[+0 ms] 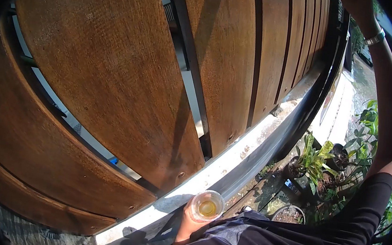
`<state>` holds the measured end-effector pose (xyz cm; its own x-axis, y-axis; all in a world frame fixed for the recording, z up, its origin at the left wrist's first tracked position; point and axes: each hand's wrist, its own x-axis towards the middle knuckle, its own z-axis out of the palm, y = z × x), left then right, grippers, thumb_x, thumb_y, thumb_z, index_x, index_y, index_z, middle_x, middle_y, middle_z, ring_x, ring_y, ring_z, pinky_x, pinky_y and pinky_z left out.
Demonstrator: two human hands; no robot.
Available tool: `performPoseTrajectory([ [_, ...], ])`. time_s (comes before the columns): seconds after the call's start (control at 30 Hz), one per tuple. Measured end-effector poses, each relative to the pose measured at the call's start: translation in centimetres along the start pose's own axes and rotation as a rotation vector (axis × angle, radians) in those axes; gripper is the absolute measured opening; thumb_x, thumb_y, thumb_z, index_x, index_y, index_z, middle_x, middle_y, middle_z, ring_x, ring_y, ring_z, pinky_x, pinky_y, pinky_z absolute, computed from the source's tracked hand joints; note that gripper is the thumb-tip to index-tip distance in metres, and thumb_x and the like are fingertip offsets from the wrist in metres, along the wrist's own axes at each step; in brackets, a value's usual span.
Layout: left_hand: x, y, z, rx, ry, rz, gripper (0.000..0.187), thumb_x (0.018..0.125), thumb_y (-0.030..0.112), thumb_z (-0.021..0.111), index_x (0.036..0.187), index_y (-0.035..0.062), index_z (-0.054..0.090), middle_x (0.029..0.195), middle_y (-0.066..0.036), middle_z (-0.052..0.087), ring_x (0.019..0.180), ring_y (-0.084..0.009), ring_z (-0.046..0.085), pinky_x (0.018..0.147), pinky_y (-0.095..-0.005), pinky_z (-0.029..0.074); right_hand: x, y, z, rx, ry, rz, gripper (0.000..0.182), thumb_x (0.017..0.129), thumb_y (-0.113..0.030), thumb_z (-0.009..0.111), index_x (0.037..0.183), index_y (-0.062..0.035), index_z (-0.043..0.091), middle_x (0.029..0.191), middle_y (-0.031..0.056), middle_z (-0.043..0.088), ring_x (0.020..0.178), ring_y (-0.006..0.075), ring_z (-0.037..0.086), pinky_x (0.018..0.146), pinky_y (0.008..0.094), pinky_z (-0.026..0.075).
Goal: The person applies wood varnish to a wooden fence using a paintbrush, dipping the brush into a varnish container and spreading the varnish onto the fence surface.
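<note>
One hand (357, 4), the right, cropped

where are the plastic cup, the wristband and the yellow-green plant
plastic cup (220, 201): head view, on its inner wall above the liquid
wristband (375, 38): head view, middle of the band
yellow-green plant (315, 161): head view, on its leaves

Through my feed I get strong outdoor sunlight bleaching a pale, stained ledge (222, 170) that runs diagonally across my view, with a grey wall face (237, 180) below it. Towards the picture's right I see a yellow-green leafy plant (316, 158) and a round soil-filled pot (289, 214) on shadow-dappled ground (273, 204), with brighter paving (363, 86) farther off.
</note>
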<state>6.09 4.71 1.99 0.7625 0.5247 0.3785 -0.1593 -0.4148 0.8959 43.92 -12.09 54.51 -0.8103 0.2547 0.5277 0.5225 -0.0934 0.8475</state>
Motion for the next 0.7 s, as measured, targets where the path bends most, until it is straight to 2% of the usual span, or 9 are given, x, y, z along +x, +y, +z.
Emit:
performPoseTrajectory([
  [0.1,0.9,0.8,0.3,0.01,-0.004,0.029,0.073,0.062,0.013,0.097,0.126,0.0012,0.065,0.119,-0.014,0.072,0.111,-0.0278,0.07,0.099,-0.0394,0.053,0.2,0.5,0.4,-0.235,0.072,0.084,0.013,0.09,-0.004,0.074,0.102,-0.001,0.077,0.103,0.0084,0.075,0.086,0.0196,0.068,0.076,0.0288,0.06],
  [0.17,0.9,-0.1,0.4,-0.003,-0.028,0.024,0.073,0.062,0.013,0.097,0.126,0.0012,0.065,0.119,-0.014,0.072,0.111,-0.028,0.07,0.099,-0.0395,0.053,-0.6,-1.8,1.4,0.023,-0.007,0.079,0.014,0.089,-0.004,0.074,0.103,0.0009,0.076,0.102,0.0084,0.074,0.085,0.0205,0.068,0.076,0.0308,0.059],
  [0.2,1.0,-0.4,0.5,-0.016,-0.048,0.027,0.073,0.062,0.014,0.097,0.125,0.0012,0.065,0.119,-0.014,0.072,0.111,-0.0282,0.069,0.099,-0.0397,0.053,-0.4,-4.4,1.6,-0.035,-0.057,-0.128,0.011,0.087,-0.005,0.077,0.097,0.0012,0.076,0.101,0.0089,0.074,0.084,0.0206,0.068,0.075,0.0328,0.058],
  [0.27,1.1,-0.7,0.4,-0.031,-0.067,0.034,0.072,0.062,0.016,0.097,0.125,0.0011,0.064,0.119,-0.014,0.072,0.11,-0.0286,0.07,0.099,-0.0396,0.053,-5.1,-9.6,2.2,0.088,-0.244,0.008,0.038,0.081,-0.017,0.083,0.117,-0.0069,0.073,0.097,0.0073,0.069,0.093,0.0272,0.066,0.085,0.0414,0.056],
  [0.33,1.1,-1.3,0.3,0.013,-0.102,0.005,0.078,0.061,0.013,0.099,0.127,-0.0011,0.061,0.12,-0.013,0.071,0.112,-0.022,0.067,0.1,-0.0369,0.052,-8.0,-16.4,2.4,0.398,-0.277,0.085,0.045,0.076,-0.018,0.086,0.116,-0.0024,0.071,0.09,0.0074,0.065,0.082,0.0235,0.065,0.087,0.0442,0.056],
  [0.47,1.7,-1.7,0.6,0.016,-0.152,0.021,0.082,0.057,0.01,0.1,0.128,-0.002,0.06,0.115,-0.012,0.07,0.107,-0.0224,0.068,0.097,-0.0356,0.053,-13.5,-26.7,0.8,0.665,-0.501,0.075,0.027,0.085,-0.02,0.067,0.106,-0.0036,0.066,0.094,0.0038,0.057,0.089,0.022,0.059,0.092,0.0389,0.051],
  [0.6,2.0,-1.5,0.7,-0.007,-0.215,0.018,0.089,0.056,0.011,0.1,0.133,-0.0015,0.056,0.119,-0.012,0.068,0.11,-0.0225,0.066,0.098,-0.0361,0.053,-15.3,-31.2,-1.9,0.754,-0.606,0.198,0.025,0.081,-0.021,0.066,0.102,-0.0067,0.064,0.088,0.0028,0.053,0.083,0.0204,0.057,0.082,0.0359,0.049],
  [0.63,2.1,-1.4,0.8,-0.048,-0.226,-0.02,0.089,0.056,0.011,0.1,0.132,-0.0012,0.056,0.12,-0.012,0.068,0.112,-0.0227,0.065,0.099,-0.0366,0.052,-14.4,-31.2,-2.9,0.808,-0.622,0.245,0.024,0.09,-0.018,0.073,0.107,-0.0021,0.068,0.09,0.0045,0.062,0.082,0.021,0.062,0.083,0.0369,0.054],
  [0.7,2.4,-0.9,1.0,-0.018,-0.244,-0.01,0.089,0.056,0.01,0.1,0.133,-0.0011,0.056,0.12,-0.012,0.067,0.111,-0.0228,0.066,0.099,-0.0367,0.052,-13.3,-32.0,-3.0,0.857,-0.479,0.362,0.024,0.092,-0.02,0.073,0.108,-0.0017,0.068,0.09,0.0051,0.063,0.082,0.022,0.062,0.081,0.0372,0.054],
])
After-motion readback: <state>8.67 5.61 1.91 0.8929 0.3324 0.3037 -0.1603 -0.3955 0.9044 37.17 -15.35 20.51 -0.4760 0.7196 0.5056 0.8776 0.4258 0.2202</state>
